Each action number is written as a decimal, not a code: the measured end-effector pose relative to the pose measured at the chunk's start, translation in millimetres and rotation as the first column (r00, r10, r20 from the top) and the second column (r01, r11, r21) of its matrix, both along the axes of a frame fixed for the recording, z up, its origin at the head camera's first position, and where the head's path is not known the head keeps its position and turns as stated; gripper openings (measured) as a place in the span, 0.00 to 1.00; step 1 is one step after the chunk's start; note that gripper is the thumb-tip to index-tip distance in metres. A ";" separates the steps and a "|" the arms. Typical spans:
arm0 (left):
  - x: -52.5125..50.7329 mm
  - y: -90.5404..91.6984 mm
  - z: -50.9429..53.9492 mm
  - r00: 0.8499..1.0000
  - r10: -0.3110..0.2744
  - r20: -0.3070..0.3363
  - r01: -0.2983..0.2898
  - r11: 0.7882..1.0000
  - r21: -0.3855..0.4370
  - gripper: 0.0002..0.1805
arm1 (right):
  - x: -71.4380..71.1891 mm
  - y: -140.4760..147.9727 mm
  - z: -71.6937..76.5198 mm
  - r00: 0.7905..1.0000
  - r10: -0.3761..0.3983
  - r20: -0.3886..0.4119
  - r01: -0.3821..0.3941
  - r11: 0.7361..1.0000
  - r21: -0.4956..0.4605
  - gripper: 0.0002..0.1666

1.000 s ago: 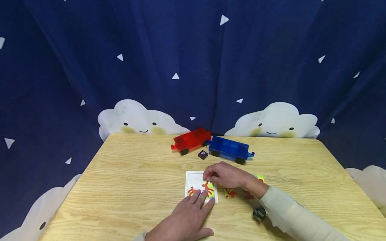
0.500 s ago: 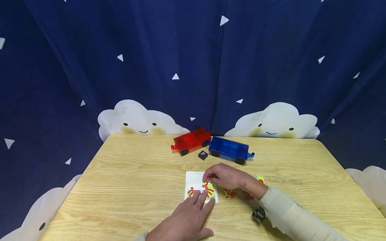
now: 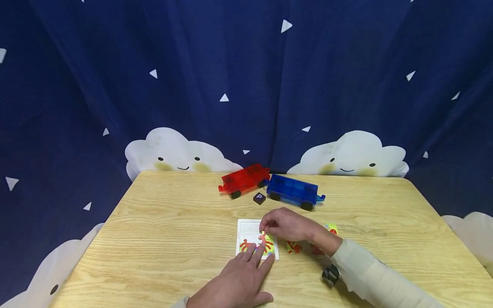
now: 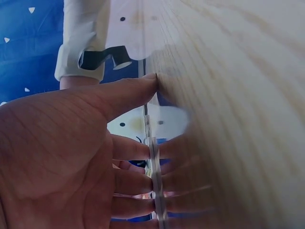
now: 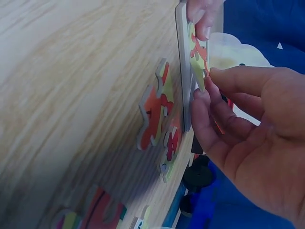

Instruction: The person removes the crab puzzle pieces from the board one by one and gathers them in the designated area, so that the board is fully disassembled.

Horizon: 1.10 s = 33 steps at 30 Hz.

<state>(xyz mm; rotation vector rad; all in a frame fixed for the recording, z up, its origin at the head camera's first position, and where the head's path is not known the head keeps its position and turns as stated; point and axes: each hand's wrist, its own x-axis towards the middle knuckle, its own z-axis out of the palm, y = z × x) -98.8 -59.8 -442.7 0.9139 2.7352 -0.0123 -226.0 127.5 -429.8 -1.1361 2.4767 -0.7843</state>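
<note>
The yellow-and-red puzzle piece (image 5: 198, 55) sits at the lower right of the white puzzle board (image 3: 249, 229), its near corner seeming to stand slightly proud of it. Your right hand (image 3: 290, 224) pinches that piece at its upper end between thumb and fingers. Your left hand (image 3: 240, 276) lies with fingers spread and nearly straight, the tips on the board's lower part, touching the piece's other end. A red-patterned piece (image 3: 246, 244) lies at the board's lower left.

To seat the pinched piece well, you would probably do best to line up its edges first, then press flat and evenly; forcing one corner could tip the other up or nudge its neighbour. Light pressure from your left fingertips should stop the board sliding.

Loose pieces (image 3: 294, 247) lie flat just right of the board, partly under your right forearm, so mind your sleeve (image 3: 369, 269). The pale wood-grain table (image 3: 173, 218) looks smooth. Farther back stand a red wagon (image 3: 246, 179) and a blue wagon (image 3: 292, 190), with a dark "P" tile (image 3: 259, 198) near them. Behind hangs a navy curtain (image 3: 215, 64) printed with clouds and white triangles.
</note>
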 end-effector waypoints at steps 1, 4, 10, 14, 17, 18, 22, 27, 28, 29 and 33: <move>-0.3 0.2 0.0 1.000 -0.001 0.002 0.001 1.000 -0.004 0.47 | 0.3 0.1 -0.3 1.000 -0.005 0.002 0.005 1.000 0.002 0.08; -1.1 0.7 0.2 1.000 0.008 0.018 -0.008 1.000 -0.011 0.47 | 0.8 -0.2 -0.8 1.000 -0.015 0.007 0.015 1.000 -0.002 0.07; -2.2 1.3 0.1 0.998 0.021 0.053 -0.021 1.000 -0.005 0.47 | -0.3 -1.7 -1.2 1.000 -0.022 0.001 0.022 1.000 -0.014 0.06; -2.2 1.5 -0.3 0.999 0.012 0.041 -0.011 1.000 -0.006 0.47 | 0.0 -3.1 -2.6 1.000 -0.019 -0.008 0.019 1.000 -0.015 0.06; -2.3 2.0 -0.5 0.999 0.009 0.033 -0.008 1.000 -0.009 0.47 | 0.3 -4.1 -3.6 1.000 -0.019 -0.019 0.019 1.000 -0.010 0.07; -2.4 2.2 -0.2 0.999 0.010 0.034 -0.010 1.000 -0.009 0.47 | 0.2 -4.3 -3.6 1.000 -0.021 -0.023 0.021 1.000 -0.007 0.07; -2.3 3.3 0.3 1.000 0.010 0.020 -0.010 1.000 -0.011 0.48 | 0.4 -5.1 -2.7 0.999 -0.030 -0.023 0.030 1.000 0.005 0.07; -2.5 6.5 1.7 1.000 0.013 0.011 -0.012 0.999 -0.031 0.48 | 1.4 -6.0 -2.4 0.999 -0.046 -0.020 0.046 0.999 0.015 0.08; -2.5 7.1 1.7 1.000 0.011 0.006 -0.010 0.999 -0.035 0.48 | 1.6 -6.2 -2.7 0.999 -0.047 -0.024 0.047 0.999 0.014 0.08; -2.4 7.7 1.8 1.000 0.009 -0.001 -0.009 0.999 -0.044 0.48 | 1.7 -6.3 -3.1 0.998 -0.048 -0.029 0.048 0.999 0.014 0.08; -0.4 8.3 1.5 0.998 -0.006 -0.057 0.002 0.998 -0.069 0.47 | 1.9 -6.5 -5.4 0.998 -0.048 -0.042 0.049 0.999 0.007 0.07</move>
